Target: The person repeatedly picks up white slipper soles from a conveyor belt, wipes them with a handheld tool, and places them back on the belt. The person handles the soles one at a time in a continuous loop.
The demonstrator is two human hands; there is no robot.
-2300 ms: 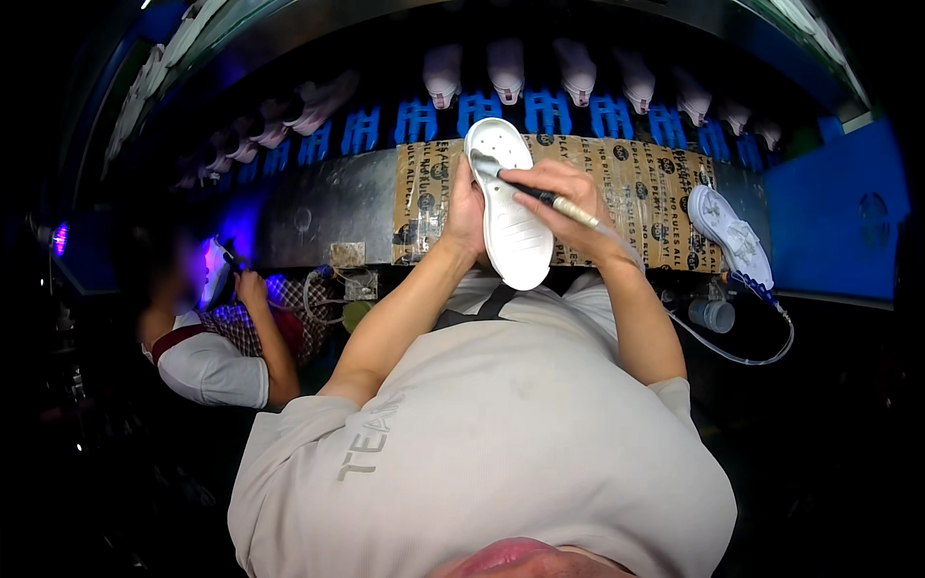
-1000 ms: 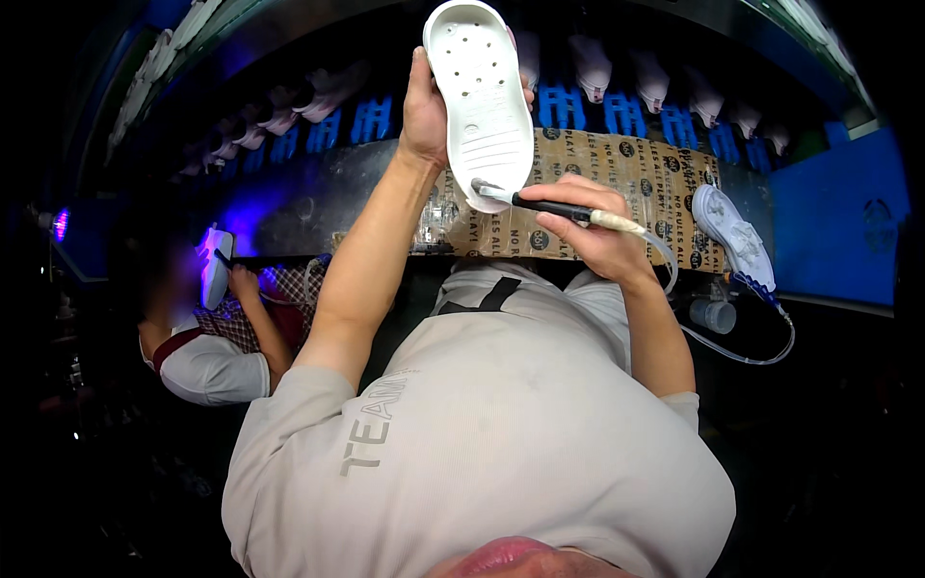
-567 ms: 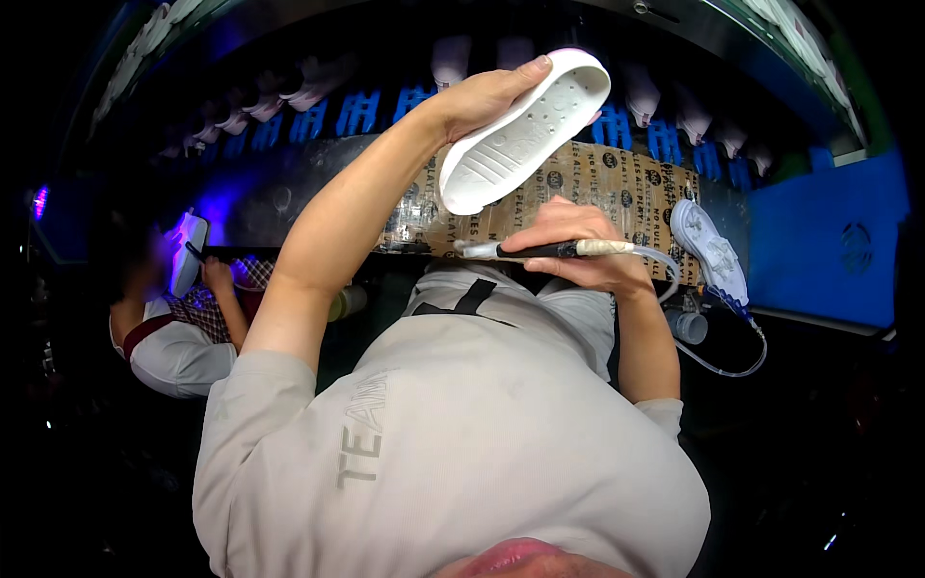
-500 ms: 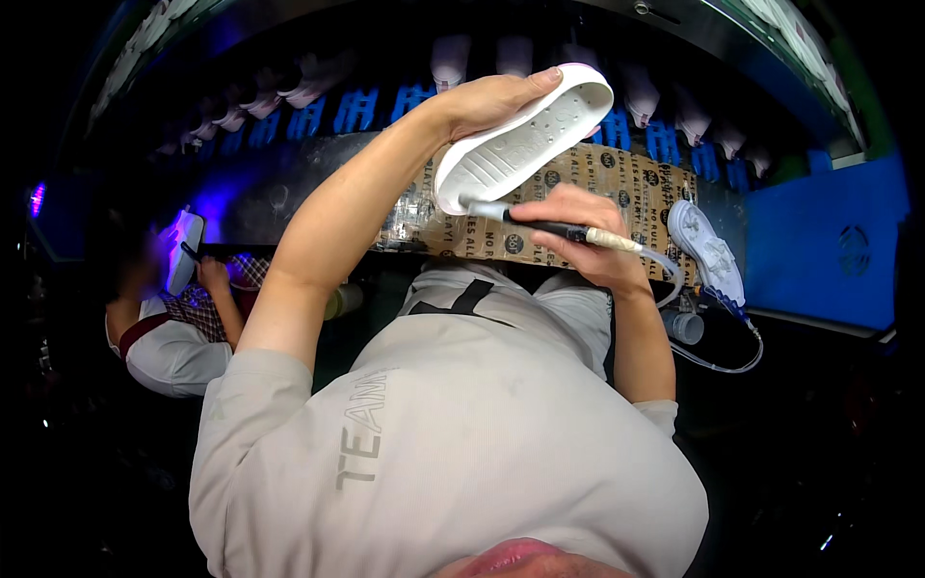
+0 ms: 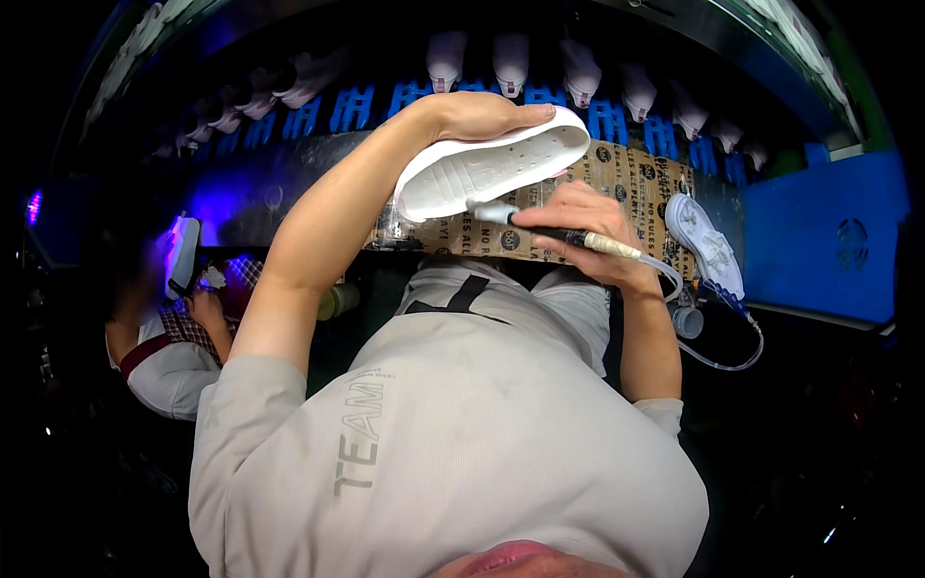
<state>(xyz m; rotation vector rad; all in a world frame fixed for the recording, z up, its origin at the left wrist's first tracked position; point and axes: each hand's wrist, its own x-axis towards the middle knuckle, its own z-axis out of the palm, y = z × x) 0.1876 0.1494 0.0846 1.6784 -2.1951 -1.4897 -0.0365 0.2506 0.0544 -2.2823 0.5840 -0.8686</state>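
My left hand [image 5: 477, 114] grips a white shoe sole [image 5: 487, 170] from above and holds it raised, almost level, with its ridged underside toward me. My right hand [image 5: 578, 223] is closed on a pen-shaped brush tool [image 5: 554, 232] with a dark grip and a pale tube at its back. The tool's white tip touches the near edge of the sole. A thin hose [image 5: 718, 352] runs from the tool down to the right.
A cardboard-covered bench [image 5: 626, 178] lies in front of me, with a white shoe [image 5: 706, 243] on its right end. Behind it, white shoes [image 5: 506, 58] ride on blue holders. A seated person [image 5: 178, 347] at left holds another sole under violet light.
My left hand has swung the sole from upright to nearly level and lowered it a little. My right hand brought the tool's tip up against the sole's edge.
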